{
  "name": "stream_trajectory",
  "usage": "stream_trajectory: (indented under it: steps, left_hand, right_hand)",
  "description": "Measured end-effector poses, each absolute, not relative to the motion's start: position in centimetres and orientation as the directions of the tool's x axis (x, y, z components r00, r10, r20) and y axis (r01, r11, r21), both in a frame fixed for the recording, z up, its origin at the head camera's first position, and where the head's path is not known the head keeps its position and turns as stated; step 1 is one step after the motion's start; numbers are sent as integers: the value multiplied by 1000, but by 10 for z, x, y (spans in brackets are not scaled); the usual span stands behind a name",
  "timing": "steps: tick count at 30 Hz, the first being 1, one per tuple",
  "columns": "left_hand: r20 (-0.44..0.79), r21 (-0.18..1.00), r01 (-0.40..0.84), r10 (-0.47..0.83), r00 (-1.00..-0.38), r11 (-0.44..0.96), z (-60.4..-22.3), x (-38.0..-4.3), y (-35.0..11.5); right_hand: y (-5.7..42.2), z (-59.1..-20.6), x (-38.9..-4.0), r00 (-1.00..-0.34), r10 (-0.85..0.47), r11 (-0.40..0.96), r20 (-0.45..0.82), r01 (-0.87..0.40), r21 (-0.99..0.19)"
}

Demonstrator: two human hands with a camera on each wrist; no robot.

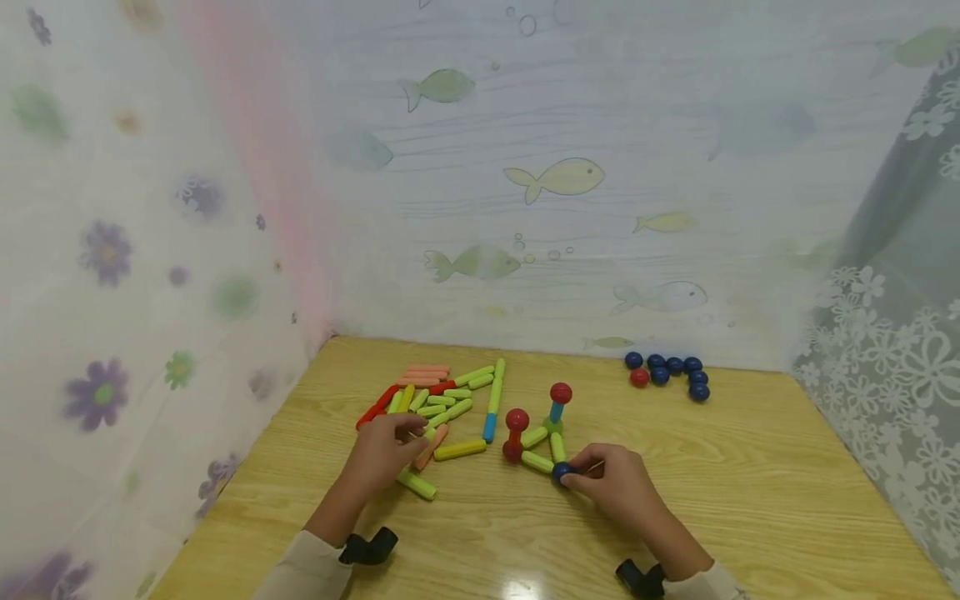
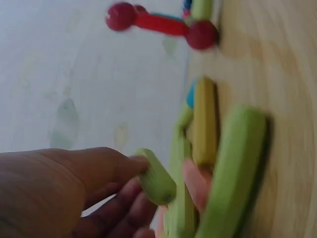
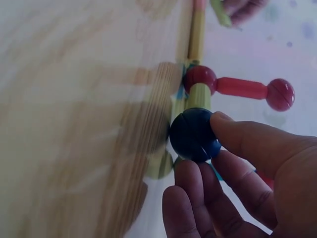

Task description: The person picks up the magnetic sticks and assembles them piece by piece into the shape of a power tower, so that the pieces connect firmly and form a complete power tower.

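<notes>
In the head view, my left hand (image 1: 381, 452) is over the pile of sticks, pinching a short light-green stick (image 2: 157, 179) between thumb and fingers. My right hand (image 1: 618, 485) grips a dark blue ball (image 3: 192, 133) at the near corner of a triangle joined from light-green sticks (image 1: 537, 462). A red ball (image 1: 513, 451) forms the triangle's left corner, and a red stick topped by another red ball (image 1: 517, 419) stands on it. From the green ball (image 1: 553, 427) at the far corner rises a blue stick (image 1: 556, 412) with a red ball (image 1: 561, 392) on top.
Left of the triangle lie loose green, red, orange and yellow sticks (image 1: 461, 450). A line of green sticks with a blue end (image 1: 490, 427) runs beside them. Several blue balls (image 1: 659, 376) and one red ball (image 1: 639, 377) sit at the table's back right. Curtains hang around the table.
</notes>
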State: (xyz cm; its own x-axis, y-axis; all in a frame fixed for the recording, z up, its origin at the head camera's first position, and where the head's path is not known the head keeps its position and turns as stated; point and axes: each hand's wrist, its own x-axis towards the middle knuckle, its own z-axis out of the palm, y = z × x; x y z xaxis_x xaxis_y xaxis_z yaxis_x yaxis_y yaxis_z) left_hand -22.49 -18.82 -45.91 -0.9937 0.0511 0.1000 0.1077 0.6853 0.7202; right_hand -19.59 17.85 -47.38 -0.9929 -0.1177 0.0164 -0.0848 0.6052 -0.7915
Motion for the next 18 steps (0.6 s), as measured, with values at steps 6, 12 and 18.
stream_trajectory:
  steps: [6, 12, 18]
  left_hand:
    - [21, 924, 129, 287, -958, 360, -447, -216, -172]
    - [-23, 978, 90, 527, -849, 186, -448, -208, -131]
    - [-53, 994, 8, 558, -828, 106, -455, -205, -82]
  right_hand:
    - [174, -473, -195, -993, -120, 597, 17, -86, -798]
    - [173, -473, -195, -994, -106, 602, 4, -67, -796]
    - [173, -474, -195, -993, -118, 596, 7, -76, -799]
